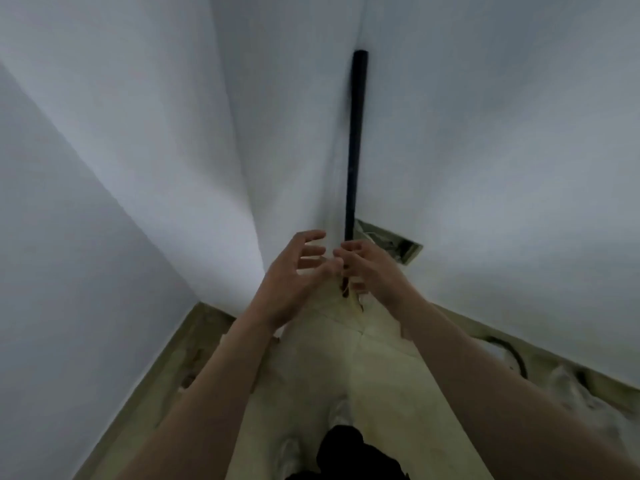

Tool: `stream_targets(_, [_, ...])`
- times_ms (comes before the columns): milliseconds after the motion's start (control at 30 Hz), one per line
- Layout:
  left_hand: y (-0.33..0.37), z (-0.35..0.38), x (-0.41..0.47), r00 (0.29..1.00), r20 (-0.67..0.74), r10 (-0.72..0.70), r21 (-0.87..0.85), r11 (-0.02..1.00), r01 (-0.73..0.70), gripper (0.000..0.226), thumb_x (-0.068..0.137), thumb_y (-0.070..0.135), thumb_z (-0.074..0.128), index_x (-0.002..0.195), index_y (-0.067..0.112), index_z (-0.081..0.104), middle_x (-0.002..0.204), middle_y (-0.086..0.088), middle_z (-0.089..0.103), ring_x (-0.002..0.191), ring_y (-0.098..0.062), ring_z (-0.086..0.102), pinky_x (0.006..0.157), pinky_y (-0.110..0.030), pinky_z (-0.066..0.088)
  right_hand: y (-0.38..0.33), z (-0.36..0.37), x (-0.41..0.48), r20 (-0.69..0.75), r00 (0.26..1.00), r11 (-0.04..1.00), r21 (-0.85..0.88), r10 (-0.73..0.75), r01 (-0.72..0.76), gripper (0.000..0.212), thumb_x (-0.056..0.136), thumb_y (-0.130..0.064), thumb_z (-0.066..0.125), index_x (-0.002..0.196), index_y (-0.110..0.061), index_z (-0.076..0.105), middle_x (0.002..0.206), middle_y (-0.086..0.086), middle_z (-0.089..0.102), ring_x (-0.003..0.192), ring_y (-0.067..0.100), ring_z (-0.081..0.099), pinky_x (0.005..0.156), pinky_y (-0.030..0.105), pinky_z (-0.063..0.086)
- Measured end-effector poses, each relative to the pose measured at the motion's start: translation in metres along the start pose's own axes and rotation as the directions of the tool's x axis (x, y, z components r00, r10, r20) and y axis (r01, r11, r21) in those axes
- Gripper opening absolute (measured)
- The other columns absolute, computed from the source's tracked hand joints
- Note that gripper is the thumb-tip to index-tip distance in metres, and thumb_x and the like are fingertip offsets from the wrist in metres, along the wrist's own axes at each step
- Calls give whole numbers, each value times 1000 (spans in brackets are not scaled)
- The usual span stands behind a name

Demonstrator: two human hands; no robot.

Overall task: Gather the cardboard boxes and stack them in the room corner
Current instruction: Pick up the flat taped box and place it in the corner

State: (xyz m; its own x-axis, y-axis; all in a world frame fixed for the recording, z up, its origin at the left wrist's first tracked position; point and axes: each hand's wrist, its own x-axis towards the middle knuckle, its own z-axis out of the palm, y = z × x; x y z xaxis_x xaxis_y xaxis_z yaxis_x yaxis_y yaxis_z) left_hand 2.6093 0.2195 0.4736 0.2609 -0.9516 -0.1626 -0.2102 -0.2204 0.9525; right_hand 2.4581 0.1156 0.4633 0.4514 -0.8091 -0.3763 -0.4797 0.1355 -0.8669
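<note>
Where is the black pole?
In the head view, the black pole stands upright in the room corner, just right of centre, rising above the right hand, with a wall opening beside it on the right.

Premises: a plain interior room, by appearance under fit-out or renovation. Two white-painted walls (138, 150) meet in a corner, and a black pipe (356, 133) runs upright along the join. Low on the right-hand wall is a rough-edged rectangular opening (394, 244) (contents too blurred to identify). A dull tan strip (152, 379) borders the foot of the walls. A loose black cable (517, 358) and pale cardboard (381, 393) lie on the floor there.
</note>
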Motion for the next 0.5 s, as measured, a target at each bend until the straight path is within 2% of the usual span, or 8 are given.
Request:
stream_targets(100, [33,41,5,987,115,112,27,993,-116,56,92,56,69,143,42,49,130,21,60,113,12,58,84,-12,47,9,-55,-42,-162,986,999,4,-35,36,77,78,-69,69,136,-20,62,119,-1,71,107,18,70,90,42,60])
stream_targets(167, [51,69,9,972,170,163,28,985,-170,62,86,59,68,143,43,51,133,20,58,116,9,58,89,-19,50,16,-85,-68,-248,968,998,37,-45,55,63,87,-60,72,135,-21,62,118,-3,71,107,16,70,91,42,60])
stream_targets(233, [67,98,10,959,212,187,28,980,-198,67,81,63,67,143,44,51,138,15,57,122,0,58,98,-31,52,27,-111,-92,-322,947,992,109,-25,63,47,98,-50,66,136,-22,61,119,-3,71,109,18,70,95,44,60])
stream_targets(333, [97,173,-8,921,330,209,27,973,-230,69,83,65,69,145,44,50,146,8,55,128,-12,58,106,-41,52,59,-166,-148,-439,897,964,255,46,75,54,97,-56,63,139,-22,60,126,0,70,112,20,70,97,46,59])
stream_targets(400, [111,213,-19,902,373,218,0,972,-235,60,89,57,70,144,45,50,146,10,56,129,-11,57,108,-44,51,78,-196,-175,-506,859,947,306,76,96,64,88,-62,62,139,-23,60,128,0,69,111,19,71,96,45,59])
stream_targets(500, [134,282,-31,861,448,238,8,963,-271,52,92,55,70,140,49,52,141,15,59,128,-5,57,109,-40,49,111,-247,-214,-583,803,916,378,123,134,52,96,-60,60,134,-25,63,125,-1,71,111,19,71,99,49,58])
